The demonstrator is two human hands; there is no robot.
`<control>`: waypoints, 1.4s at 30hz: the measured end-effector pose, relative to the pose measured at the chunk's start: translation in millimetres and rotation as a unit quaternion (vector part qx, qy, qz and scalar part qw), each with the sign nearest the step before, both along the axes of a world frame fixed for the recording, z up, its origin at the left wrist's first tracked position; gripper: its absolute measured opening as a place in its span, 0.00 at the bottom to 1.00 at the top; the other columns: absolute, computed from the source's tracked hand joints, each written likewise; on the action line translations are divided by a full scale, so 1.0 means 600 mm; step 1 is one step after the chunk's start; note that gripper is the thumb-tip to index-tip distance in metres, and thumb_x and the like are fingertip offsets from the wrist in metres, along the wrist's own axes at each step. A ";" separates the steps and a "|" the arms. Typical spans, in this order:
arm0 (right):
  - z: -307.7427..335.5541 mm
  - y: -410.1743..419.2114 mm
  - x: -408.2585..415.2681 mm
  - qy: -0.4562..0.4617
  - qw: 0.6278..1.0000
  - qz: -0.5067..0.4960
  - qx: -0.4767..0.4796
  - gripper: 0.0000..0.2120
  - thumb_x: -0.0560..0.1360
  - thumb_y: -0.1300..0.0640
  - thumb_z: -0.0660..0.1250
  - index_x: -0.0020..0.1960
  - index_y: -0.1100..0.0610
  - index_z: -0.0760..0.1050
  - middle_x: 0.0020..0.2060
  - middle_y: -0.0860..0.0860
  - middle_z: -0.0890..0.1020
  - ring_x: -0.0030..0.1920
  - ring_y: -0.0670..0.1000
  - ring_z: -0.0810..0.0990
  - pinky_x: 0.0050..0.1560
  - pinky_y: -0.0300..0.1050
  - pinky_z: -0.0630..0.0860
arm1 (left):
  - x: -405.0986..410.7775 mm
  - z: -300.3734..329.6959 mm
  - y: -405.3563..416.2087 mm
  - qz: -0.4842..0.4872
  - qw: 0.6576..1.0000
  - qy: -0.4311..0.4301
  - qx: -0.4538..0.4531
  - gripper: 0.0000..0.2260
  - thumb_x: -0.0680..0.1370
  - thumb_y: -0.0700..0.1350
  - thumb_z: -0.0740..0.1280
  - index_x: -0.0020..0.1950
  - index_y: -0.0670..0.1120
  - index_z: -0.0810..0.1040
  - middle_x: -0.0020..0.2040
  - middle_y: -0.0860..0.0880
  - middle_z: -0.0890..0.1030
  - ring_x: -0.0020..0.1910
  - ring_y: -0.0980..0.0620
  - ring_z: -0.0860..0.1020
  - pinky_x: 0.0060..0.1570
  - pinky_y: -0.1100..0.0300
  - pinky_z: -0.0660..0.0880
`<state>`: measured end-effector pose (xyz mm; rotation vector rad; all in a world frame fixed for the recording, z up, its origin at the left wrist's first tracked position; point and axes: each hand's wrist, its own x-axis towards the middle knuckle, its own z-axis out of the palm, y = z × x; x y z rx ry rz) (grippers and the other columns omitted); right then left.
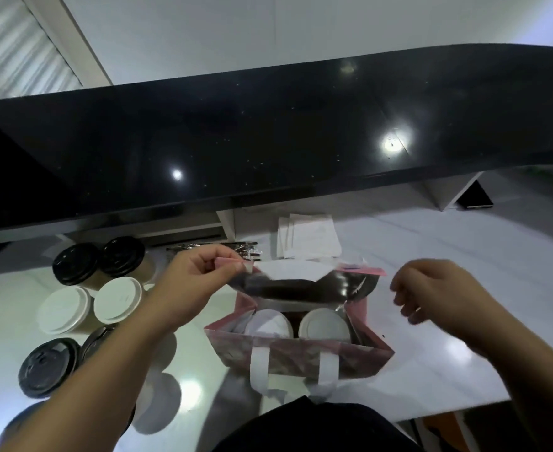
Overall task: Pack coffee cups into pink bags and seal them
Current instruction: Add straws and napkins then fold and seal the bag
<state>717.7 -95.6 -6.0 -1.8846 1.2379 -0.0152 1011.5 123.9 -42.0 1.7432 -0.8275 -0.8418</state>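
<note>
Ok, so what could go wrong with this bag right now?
1. Only the left hand pinches the flap; the right hand is off it, so the seal may go on crooked.
2. The bag sits near the table edge, handles hanging over; a tug could tip the two cups inside.
3. The left forearm passes right over loose cups and could knock one.

Left hand (193, 282) pinches far flap of pink bag (301, 350); two white-lidded cups (325, 324) inside. Right hand (438, 291) loose, beside bag.
</note>
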 end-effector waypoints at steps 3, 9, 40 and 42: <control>-0.036 -0.055 0.041 -0.007 1.000 0.000 -0.027 0.11 0.81 0.58 0.62 0.44 0.53 0.82 0.36 0.50 0.85 0.35 0.51 0.85 0.40 0.51 0.85 | -0.006 0.000 0.005 0.008 1.000 0.010 -0.006 0.04 0.79 0.44 0.75 0.46 0.52 0.87 0.45 0.47 0.87 0.46 0.48 0.86 0.48 0.63 0.81; -0.126 -0.127 0.179 0.036 0.984 0.156 -0.081 0.07 0.80 0.55 0.66 0.55 0.50 0.82 0.48 0.45 0.85 0.45 0.47 0.82 0.44 0.39 0.77 | -0.015 0.008 0.010 0.021 0.999 0.025 -0.009 0.06 0.80 0.41 0.72 0.46 0.49 0.87 0.45 0.48 0.87 0.45 0.55 0.85 0.45 0.69 0.78; -0.283 -0.166 0.310 0.045 0.919 0.329 -0.211 0.13 0.84 0.55 0.61 0.45 0.55 0.80 0.41 0.52 0.82 0.42 0.55 0.79 0.42 0.40 0.68 | -0.003 -0.019 -0.018 0.066 0.997 0.042 -0.024 0.04 0.76 0.51 0.72 0.47 0.53 0.86 0.44 0.48 0.86 0.44 0.53 0.83 0.46 0.62 0.79; -0.264 -0.166 0.302 0.005 0.929 0.296 -0.222 0.11 0.84 0.55 0.61 0.54 0.57 0.82 0.48 0.54 0.84 0.43 0.55 0.80 0.45 0.41 0.70 | -0.004 -0.018 -0.020 0.073 0.996 0.043 -0.028 0.05 0.75 0.51 0.72 0.47 0.53 0.86 0.44 0.48 0.87 0.45 0.53 0.83 0.46 0.64 0.79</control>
